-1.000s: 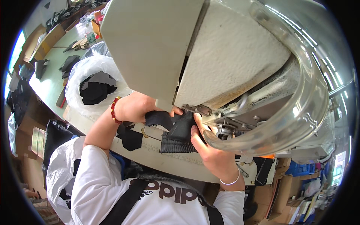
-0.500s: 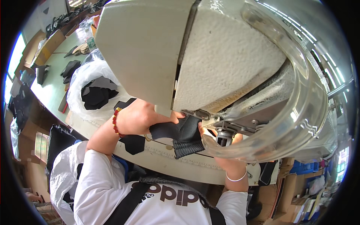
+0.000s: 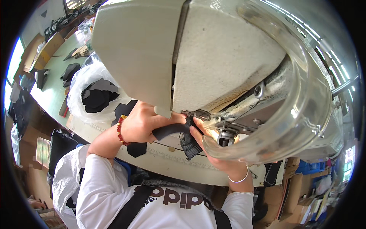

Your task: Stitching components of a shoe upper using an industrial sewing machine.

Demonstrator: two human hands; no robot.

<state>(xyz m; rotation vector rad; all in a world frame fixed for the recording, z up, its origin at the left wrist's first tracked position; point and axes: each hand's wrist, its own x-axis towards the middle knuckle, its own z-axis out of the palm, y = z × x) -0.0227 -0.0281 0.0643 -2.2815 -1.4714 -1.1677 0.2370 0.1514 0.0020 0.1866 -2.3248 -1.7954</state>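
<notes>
A black leather-like piece point(image 3: 167, 130) with a ribbed, gathered end point(image 3: 190, 146) lies under the head of a large cream sewing machine point(image 3: 225, 57). My left hand point(image 3: 141, 121), with a red beaded bracelet at the wrist, pinches it from the left, fingertips near the presser foot point(image 3: 201, 114). From the other side my right hand point(image 3: 204, 142) closes its fingers on the same piece, which bends up in a fold between the hands. A clear curved guard point(image 3: 267, 152) covers part of my right hand. The needle point is hidden.
Left of the machine stands a white plastic bag point(image 3: 78, 101) of black cut pieces point(image 3: 100, 95). Flat black pieces point(image 3: 137, 149) lie by my left wrist. A measuring strip point(image 3: 162, 154) runs along the table's near edge. At the right sits a blue basket point(image 3: 309, 168).
The black piece has gone from lying fairly flat to standing folded, its ribbed end turned. My right fingers have come left onto it, nearer my left hand.
</notes>
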